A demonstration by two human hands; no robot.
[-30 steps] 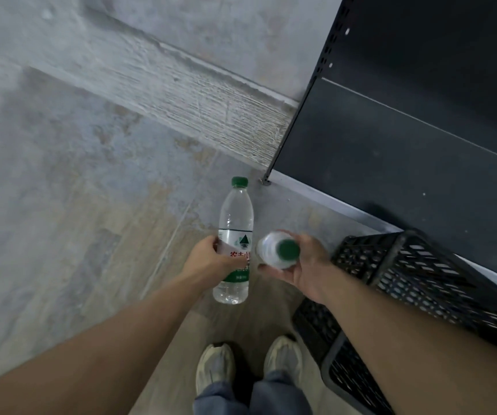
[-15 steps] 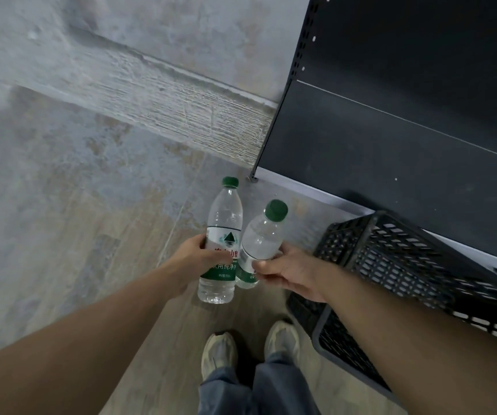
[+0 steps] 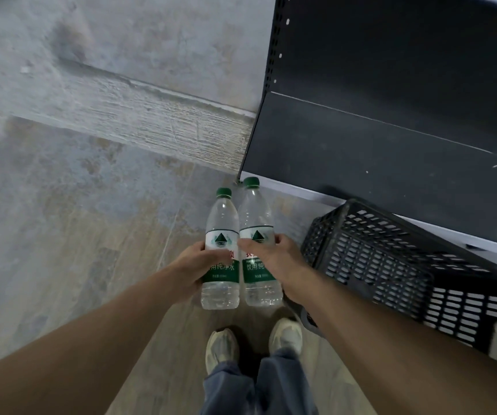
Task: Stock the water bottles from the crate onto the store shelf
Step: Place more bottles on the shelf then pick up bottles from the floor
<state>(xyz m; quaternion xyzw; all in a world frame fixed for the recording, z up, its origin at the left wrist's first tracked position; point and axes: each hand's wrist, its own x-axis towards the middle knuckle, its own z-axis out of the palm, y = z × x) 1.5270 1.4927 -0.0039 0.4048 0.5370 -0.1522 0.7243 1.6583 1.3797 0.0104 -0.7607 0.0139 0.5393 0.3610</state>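
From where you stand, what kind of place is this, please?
Probably a shop aisle or stockroom being stocked. A dark metal shelf with a perforated upright stands on the right, a black plastic crate sits on the floor before it, and each hand holds a labelled water bottle, as goods for sale.

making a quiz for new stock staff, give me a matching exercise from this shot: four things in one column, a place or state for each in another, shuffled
Things:
1. left bottle
2. right bottle
3. crate
4. shelf

Places or states:
A. black lattice walls, on the floor at the person's right
B. dark, bare board, no bottles on it
C. held in the left hand
D. held in the right hand

Pairs: 1-C, 2-D, 3-A, 4-B
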